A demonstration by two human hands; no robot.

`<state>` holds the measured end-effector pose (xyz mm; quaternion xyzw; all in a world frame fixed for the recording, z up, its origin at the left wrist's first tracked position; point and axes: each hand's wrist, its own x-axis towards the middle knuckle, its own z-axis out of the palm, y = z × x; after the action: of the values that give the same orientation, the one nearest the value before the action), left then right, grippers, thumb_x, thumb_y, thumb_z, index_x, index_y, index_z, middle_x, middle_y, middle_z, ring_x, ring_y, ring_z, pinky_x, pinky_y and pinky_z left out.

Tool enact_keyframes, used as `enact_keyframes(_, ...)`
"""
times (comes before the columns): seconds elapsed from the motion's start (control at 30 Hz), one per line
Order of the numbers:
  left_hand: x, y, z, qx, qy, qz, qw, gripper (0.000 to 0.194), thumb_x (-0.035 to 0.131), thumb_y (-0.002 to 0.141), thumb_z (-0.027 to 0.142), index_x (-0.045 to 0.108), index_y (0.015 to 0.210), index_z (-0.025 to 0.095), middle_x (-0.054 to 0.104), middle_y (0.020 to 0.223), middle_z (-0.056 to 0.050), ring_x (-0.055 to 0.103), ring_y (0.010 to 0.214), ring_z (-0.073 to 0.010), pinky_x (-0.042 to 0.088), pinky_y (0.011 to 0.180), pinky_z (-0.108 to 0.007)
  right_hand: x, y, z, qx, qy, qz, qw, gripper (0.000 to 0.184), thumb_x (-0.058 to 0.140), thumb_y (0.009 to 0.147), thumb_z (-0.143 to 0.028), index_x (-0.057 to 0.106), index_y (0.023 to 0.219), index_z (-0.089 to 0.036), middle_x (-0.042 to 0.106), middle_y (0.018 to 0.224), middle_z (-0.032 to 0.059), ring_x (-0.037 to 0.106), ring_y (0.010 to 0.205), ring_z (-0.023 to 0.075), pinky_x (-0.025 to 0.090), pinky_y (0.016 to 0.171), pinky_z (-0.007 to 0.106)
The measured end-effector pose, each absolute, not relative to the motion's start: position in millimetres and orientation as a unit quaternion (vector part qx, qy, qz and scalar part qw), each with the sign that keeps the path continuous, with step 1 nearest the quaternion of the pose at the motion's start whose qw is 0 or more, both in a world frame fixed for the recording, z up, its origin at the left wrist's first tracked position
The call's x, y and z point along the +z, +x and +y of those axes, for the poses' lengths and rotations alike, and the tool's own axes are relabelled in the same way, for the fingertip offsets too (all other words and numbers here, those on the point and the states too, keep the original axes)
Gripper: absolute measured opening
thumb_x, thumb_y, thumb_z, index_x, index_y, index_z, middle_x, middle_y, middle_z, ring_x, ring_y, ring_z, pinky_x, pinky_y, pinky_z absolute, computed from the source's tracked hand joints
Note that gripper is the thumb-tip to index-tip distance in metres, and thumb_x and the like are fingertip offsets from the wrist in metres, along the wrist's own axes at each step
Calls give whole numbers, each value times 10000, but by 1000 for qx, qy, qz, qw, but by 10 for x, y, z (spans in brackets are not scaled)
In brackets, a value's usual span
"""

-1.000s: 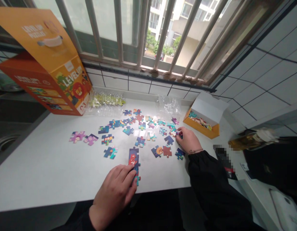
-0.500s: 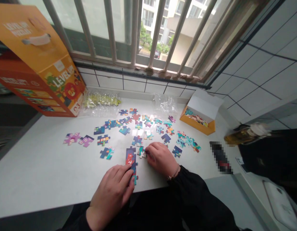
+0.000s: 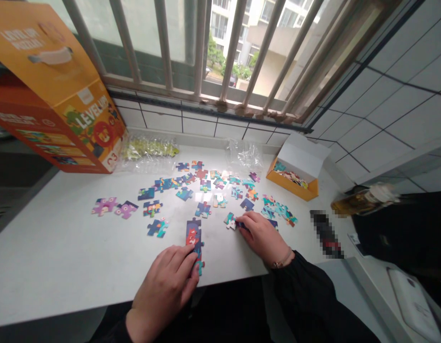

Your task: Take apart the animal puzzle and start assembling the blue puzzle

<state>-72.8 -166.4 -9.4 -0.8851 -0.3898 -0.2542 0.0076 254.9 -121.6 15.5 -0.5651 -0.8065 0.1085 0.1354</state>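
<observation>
At the near edge of the table, my left hand (image 3: 170, 276) presses its fingers on a strip of joined puzzle pieces (image 3: 192, 234), dark blue with a red figure. The strip's lower part is partly covered by the fingers. My right hand (image 3: 265, 238) is closed in a pinch on a puzzle piece (image 3: 230, 221), teal and white with a dark part by the fingertips. Just beyond the strip lies a blue puzzle piece (image 3: 203, 209). A dark blue piece (image 3: 246, 205) lies above my right hand, and another (image 3: 274, 224) shows partly behind it.
Several loose pieces (image 3: 184, 193) spread across the white table (image 3: 70, 267). A small open box (image 3: 295, 183) of pieces stands at right, near a dark pixelated object (image 3: 326, 233) and a bottle (image 3: 363, 200). Plastic bags (image 3: 149, 147) and a large orange puzzle box (image 3: 88, 124) stand back left.
My right hand has moved right, away from the strip, and the teal and white piece has moved with it. My left hand stays on the strip.
</observation>
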Motion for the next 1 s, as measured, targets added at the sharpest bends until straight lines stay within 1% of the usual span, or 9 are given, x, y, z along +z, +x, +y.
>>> enact_keyframes(0.17,-78,-726,-1675,-264,-882,-390,9,179,601,1066,202,681,1226,194,758,1261,-115,695,1125,-300,583,1003,-498,179,2622,-1275,95,-576,-803,122,344,584,1035,-138,708,1338,-245,716,1263,116,688,1174,282,577,1074,448)
enact_keyframes(0.33,-64,-714,-1677,-269,-880,-392,8,154,601,1067,200,680,1199,192,759,1250,-117,698,1121,-299,585,1009,-493,85,2594,-1337,53,-586,-800,114,489,544,1010,-82,733,1425,-259,704,1234,135,679,1136,282,584,1047,453)
enact_keyframes(0.47,-73,-719,-1668,-265,-882,-389,4,162,613,1060,202,692,1201,188,758,1251,-120,697,1127,-304,589,1001,-495,36,2576,-1356,40,-593,-797,106,576,540,993,-50,713,1489,-286,686,1204,129,663,1116,272,581,1020,438)
enact_keyframes(0.57,-72,-723,-1666,-273,-881,-387,3,150,611,1060,198,701,1179,189,763,1235,-115,706,1109,-297,592,992,-489,39,2587,-1347,43,-593,-796,113,576,556,966,-46,706,1480,-258,684,1228,129,660,1132,272,576,1033,430)
enact_keyframes(0.73,-53,-727,-1672,-287,-878,-382,-4,146,587,1065,190,717,1131,203,780,1191,-96,728,1084,-271,596,992,-468,12,2590,-1351,40,-595,-791,140,489,540,984,-73,714,1413,-227,691,1228,129,661,1140,279,578,1033,436)
enact_keyframes(1.0,-69,-732,-1669,-295,-877,-380,-8,128,609,1064,184,709,1144,190,772,1185,-100,710,1091,-286,579,995,-484,-210,2503,-1459,36,-619,-754,216,544,515,969,-73,672,1465,-229,657,1295,146,628,1225,309,550,1084,503)
